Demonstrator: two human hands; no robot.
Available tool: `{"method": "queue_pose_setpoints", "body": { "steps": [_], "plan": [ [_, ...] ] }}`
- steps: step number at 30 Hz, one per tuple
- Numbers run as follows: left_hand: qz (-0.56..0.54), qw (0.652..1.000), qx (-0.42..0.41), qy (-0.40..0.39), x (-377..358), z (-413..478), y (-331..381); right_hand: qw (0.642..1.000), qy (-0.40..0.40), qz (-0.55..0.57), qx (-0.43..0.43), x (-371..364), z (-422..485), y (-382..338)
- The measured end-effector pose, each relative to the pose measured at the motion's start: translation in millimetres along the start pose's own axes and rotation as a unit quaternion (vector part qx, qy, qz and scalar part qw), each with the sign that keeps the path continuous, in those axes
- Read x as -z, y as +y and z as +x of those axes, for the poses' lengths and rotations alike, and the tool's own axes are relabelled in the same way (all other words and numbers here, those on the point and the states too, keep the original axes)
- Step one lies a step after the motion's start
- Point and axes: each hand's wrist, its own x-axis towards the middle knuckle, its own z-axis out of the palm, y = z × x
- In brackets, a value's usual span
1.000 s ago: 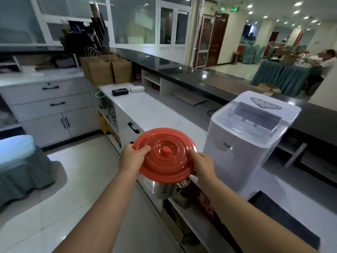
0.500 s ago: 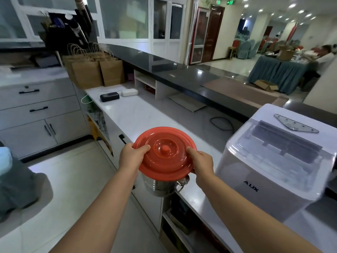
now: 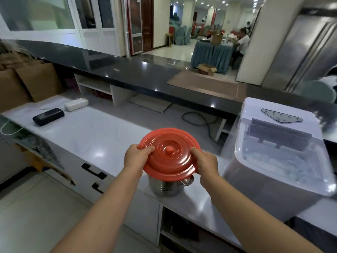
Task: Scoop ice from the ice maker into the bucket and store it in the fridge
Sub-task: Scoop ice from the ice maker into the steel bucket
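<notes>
Left hand (image 3: 135,157) and right hand (image 3: 207,164) clasped on opposite rims of red lid (image 3: 168,154), atop steel bucket (image 3: 166,187) at white counter (image 3: 94,132) edge. Right: AUX ice maker (image 3: 277,157). Beyond: steel fridge (image 3: 302,57).

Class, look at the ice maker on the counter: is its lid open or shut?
Shut. The ice maker's clear lid lies flat over the top, and ice shows through it.
</notes>
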Motion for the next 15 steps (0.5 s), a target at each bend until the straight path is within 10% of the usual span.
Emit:
{"method": "queue_pose_setpoints", "body": {
  "steps": [15],
  "plan": [
    [0.018,0.989,0.004,-0.147,-30.7,37.6,18.4,0.986,0.16,0.055,-0.013,1.3,-3.9,-1.2]
  ]
}}
